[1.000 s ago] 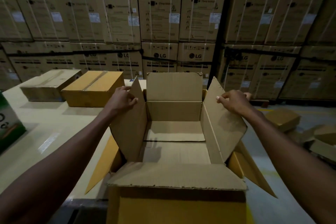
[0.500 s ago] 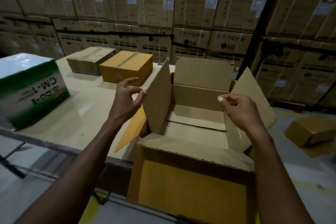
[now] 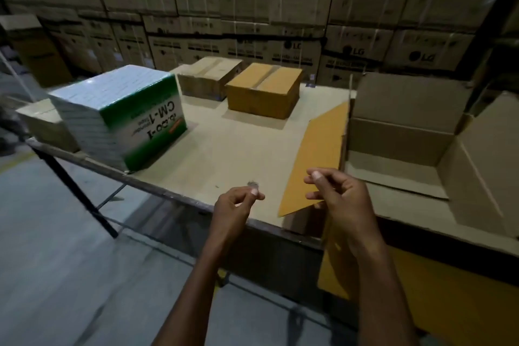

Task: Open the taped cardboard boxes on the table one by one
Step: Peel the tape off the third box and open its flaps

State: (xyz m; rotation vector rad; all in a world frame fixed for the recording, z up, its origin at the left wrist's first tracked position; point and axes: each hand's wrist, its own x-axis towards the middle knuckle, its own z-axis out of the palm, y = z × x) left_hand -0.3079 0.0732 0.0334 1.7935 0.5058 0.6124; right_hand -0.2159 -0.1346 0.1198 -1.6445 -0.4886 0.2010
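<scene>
The opened cardboard box [image 3: 398,132] stands at the table's right end, flaps spread and inside bare. Its yellow left flap [image 3: 323,149] lies out over the tabletop. My right hand [image 3: 344,199] hovers at that flap's near tip, fingers loosely curled, holding nothing. Just left of it, my left hand [image 3: 234,206] hangs over the table's front edge, also with nothing in it. A yellow taped box [image 3: 264,91] and a brown taped box [image 3: 206,78] sit closed at the far side.
A green and white printed box [image 3: 120,118] stands at the table's [image 3: 224,149] left, with a small pale box [image 3: 42,125] behind it. Stacked LG cartons [image 3: 351,50] wall the back. Concrete floor lies to the lower left.
Both hands have let go of the opened box's side flaps and drawn back toward the front edge. My view has swung left, bringing the green and white box in.
</scene>
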